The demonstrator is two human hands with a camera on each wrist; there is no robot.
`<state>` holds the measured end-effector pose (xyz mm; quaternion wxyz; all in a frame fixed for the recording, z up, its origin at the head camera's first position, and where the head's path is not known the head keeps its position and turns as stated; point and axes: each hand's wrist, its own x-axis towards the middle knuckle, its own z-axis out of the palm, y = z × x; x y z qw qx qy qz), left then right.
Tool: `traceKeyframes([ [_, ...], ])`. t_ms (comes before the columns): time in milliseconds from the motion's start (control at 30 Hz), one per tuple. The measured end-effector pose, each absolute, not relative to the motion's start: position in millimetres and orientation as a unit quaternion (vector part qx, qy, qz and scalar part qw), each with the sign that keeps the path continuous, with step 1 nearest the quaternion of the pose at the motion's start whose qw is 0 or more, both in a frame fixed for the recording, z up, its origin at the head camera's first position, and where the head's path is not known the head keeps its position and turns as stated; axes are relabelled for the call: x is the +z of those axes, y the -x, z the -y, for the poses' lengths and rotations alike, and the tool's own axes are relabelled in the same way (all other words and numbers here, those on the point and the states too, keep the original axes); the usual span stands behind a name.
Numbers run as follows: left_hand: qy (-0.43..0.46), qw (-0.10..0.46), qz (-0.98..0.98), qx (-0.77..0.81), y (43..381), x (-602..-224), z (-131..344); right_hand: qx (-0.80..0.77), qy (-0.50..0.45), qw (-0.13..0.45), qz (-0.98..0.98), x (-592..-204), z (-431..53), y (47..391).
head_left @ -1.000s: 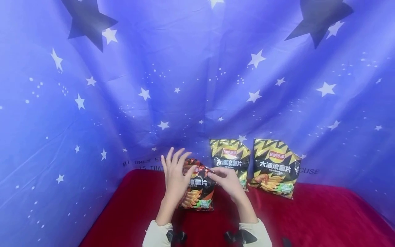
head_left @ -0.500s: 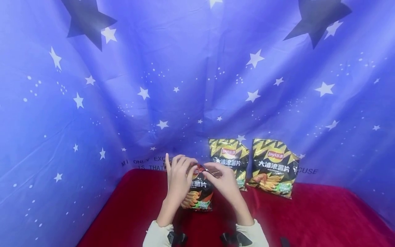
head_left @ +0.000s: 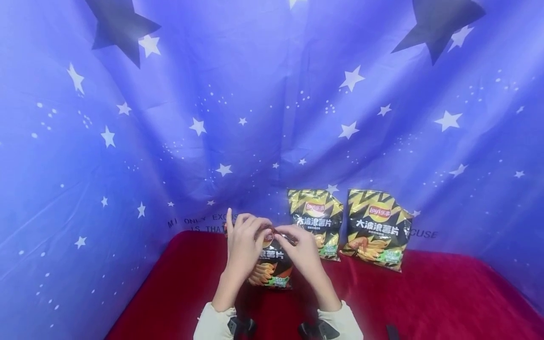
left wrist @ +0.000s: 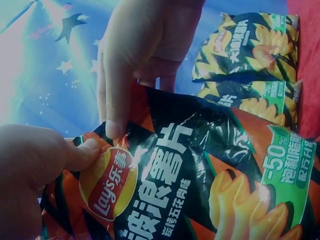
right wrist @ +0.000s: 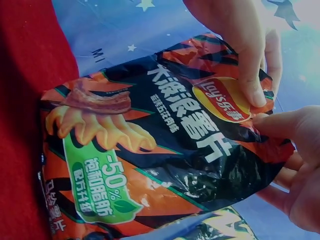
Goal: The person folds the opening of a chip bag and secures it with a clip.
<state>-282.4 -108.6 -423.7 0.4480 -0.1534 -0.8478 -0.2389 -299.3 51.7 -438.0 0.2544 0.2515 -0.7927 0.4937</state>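
An orange-and-black Lay's chip bag [head_left: 272, 271] stands upright between my hands, its front towards me. My left hand [head_left: 245, 243] pinches its top edge, thumb on the front near the logo; one finger sticks up. Close beside it, my right hand [head_left: 303, 248] pinches the top edge too. In the left wrist view, the thumbs of the left hand [left wrist: 35, 160] and right hand [left wrist: 135, 50] lie close together on the chip bag [left wrist: 200, 150]. The right wrist view shows the bag's front [right wrist: 165, 140] crinkled near the top; no tear shows. Fingers behind it are partly hidden.
Two yellow-and-black Lay's chip bags stand behind to the right: one nearer [head_left: 314, 212], partly behind my right hand, and one farther right [head_left: 378, 231]. Red cloth [head_left: 450, 293] covers the table. A blue star-patterned curtain [head_left: 255, 94] hangs behind. A small dark object [head_left: 393, 332] lies at the front edge.
My right hand has moved left towards my left hand along the bag's top edge. The left hand's raised fingers have come down over the bag, except one. The yellow bags have stayed put.
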Motion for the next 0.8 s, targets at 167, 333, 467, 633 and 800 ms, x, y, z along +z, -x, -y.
traceKeyframes([
  [167, 0.156, 0.452, 0.847, -0.232, 281.3, -420.3, 111.0, 0.488, -0.249, 0.264, 0.794, -436.4, -48.7, 297.9],
  [333, 0.168, 0.464, 0.839, -0.228, 279.3, -418.5, 110.6, 0.488, -0.253, 0.273, 0.790, -438.1, -47.2, 294.6],
  [467, 0.172, 0.465, 0.837, -0.230, 278.5, -418.1, 109.7, 0.485, -0.248, 0.270, 0.794, -439.9, -47.5, 293.4],
  [633, 0.176, 0.464, 0.835, -0.238, 279.5, -419.1, 111.6, 0.484, -0.245, 0.262, 0.799, -441.5, -47.1, 295.0],
  [800, 0.184, 0.465, 0.830, -0.246, 281.4, -418.7, 113.9, 0.482, -0.247, 0.265, 0.798, -439.9, -47.0, 297.5],
])
